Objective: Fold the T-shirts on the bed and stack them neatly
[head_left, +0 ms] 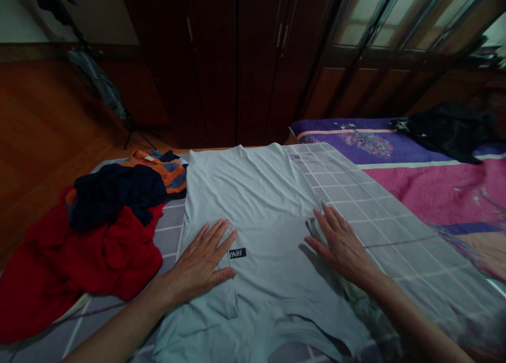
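A pale grey-green T-shirt point(269, 247) lies spread on the bed, its neck opening toward me and its hem at the far side. My left hand point(203, 260) rests on the shirt beside a small black label point(237, 253), fingers spread and holding nothing. Over the shirt's right edge, near a sleeve, is my right hand point(340, 242), its fingers apart and nothing gripped. Whether its palm touches the cloth is hard to tell. Slight wrinkles run across the far part of the shirt.
Left of the shirt is a pile with red cloth point(114, 252), navy cloth point(118, 189) and an orange-striped garment point(169, 170). A checked sheet point(379, 215) covers the bed. Beyond it lie a purple-pink bedspread point(427, 184), black cloth point(446, 131) and dark wardrobe doors point(237, 62).
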Motion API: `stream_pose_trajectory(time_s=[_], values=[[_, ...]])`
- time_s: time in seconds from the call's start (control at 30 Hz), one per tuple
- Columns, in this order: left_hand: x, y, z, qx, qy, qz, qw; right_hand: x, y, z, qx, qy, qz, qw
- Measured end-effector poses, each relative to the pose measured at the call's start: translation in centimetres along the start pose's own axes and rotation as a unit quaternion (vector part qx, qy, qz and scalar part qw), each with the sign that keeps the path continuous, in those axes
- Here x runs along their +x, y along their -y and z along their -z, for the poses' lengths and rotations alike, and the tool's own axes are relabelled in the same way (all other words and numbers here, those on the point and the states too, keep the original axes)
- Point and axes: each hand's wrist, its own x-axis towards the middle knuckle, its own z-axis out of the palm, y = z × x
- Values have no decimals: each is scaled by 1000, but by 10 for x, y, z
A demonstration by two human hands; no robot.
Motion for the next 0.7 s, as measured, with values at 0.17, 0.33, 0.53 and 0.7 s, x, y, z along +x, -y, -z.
stream_pose_trajectory(time_s=[0.17,0.33,0.53,0.7], values=[[0,2,-1,20,-7,-10,1000,-4,-6,-30,-36,25,-35,998],[1,1,0,32,-16,-13,999,-5,-3,-23,-28,39,-42,998],[4,0,-2,43,-40,-13,998,65,-36,-10,98,25,-62,993],[2,-2,-4,89,-84,-18,992,169,-75,-26,122,20,-164,979]])
